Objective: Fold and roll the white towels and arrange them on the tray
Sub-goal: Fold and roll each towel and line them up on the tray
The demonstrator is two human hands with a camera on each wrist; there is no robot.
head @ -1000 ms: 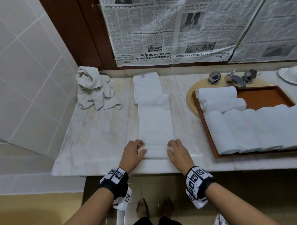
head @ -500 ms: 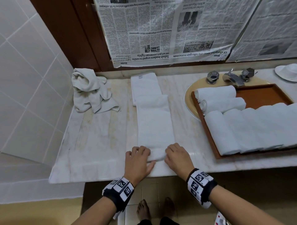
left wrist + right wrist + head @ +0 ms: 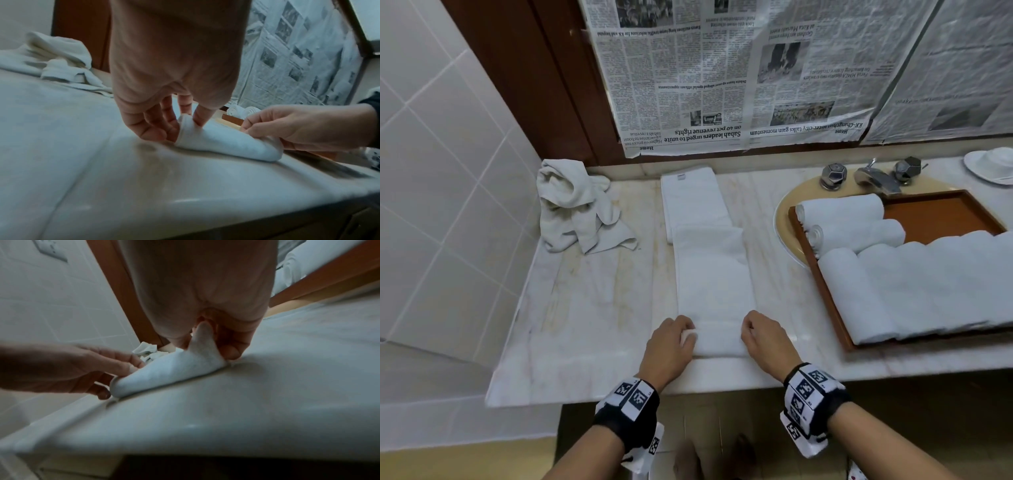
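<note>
Pinching the folded towel point(image 3: 714, 274) at the surface's point(image 3: 592, 308) near edge, your left grip point(image 3: 671, 346) clamps its left end. Your right grip point(image 3: 767, 342) clamps the right end.

Bare counter point(image 3: 599, 308) left (crumpled towel point(image 3: 577, 209) behind); tray point(image 3: 825, 291) blocks right.

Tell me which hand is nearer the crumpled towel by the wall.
Left. The left hand pinches the folded towel's near-left corner, on the crumpled towel's side; the right hand pinches the opposite corner, farther off.
</note>
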